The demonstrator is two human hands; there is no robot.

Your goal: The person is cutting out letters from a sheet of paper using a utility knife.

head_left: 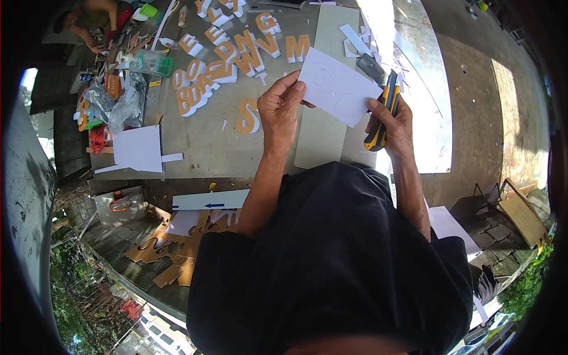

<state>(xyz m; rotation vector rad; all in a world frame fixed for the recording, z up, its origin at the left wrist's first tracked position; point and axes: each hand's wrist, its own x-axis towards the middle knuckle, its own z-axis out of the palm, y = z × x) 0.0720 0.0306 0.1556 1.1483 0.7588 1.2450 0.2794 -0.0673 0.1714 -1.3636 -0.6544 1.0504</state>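
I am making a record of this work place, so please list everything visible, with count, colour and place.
Held sheet: one, white, above picture centre
Cutter knife: one, yellow and black, right of that sheet
Block letters: many, tan and white, upper table
Table: one, grey, centre
Loose sheet: one, white, table's left
Plastic bag: at least one, clear, left
Red cord: one bundle, left
Paper offcuts: several, white, upper right table
Cardboard pieces: several, brown, lower left
Small clutter: uncounted, mixed colours, upper left
Another person: one, upper left
Black shirt: one, bottom
Left hand: one, bare, gripping the sheet's left edge
Right hand: one, bare, around the knife
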